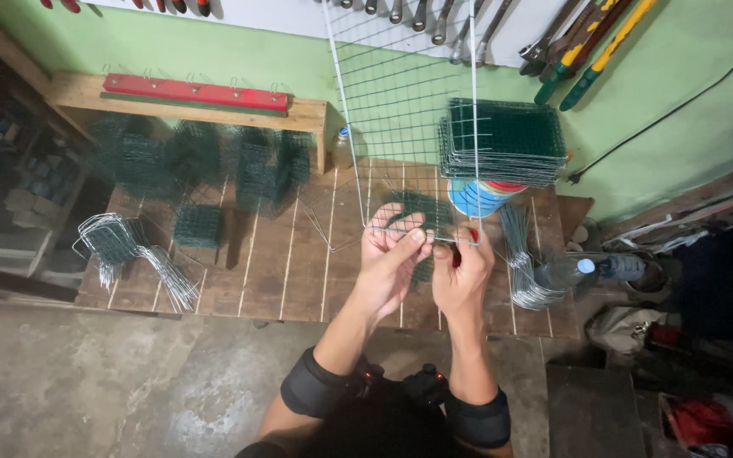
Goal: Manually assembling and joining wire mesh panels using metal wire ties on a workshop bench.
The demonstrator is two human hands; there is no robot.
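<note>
Wire mesh panel (pixel 409 93) gripped by left hand (pixel 392 254) and right hand (pixel 461 276), green mesh stack (pixel 502 140) just beside.

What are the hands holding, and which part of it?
Both the left hand and the right hand hold a tall white wire grid panel by its bottom edge. The right hand also seems to grip something small and red, too hidden to tell.

The wire grid panel (pixel 400 119) is thin, pale, shiny metal. The stacked mesh squares (pixel 502 140) are dark green coated wire, matt. The bench top (pixel 282 263) is bare, worn wooden planks. The floor (pixel 103 382) is rough grey concrete.
</note>
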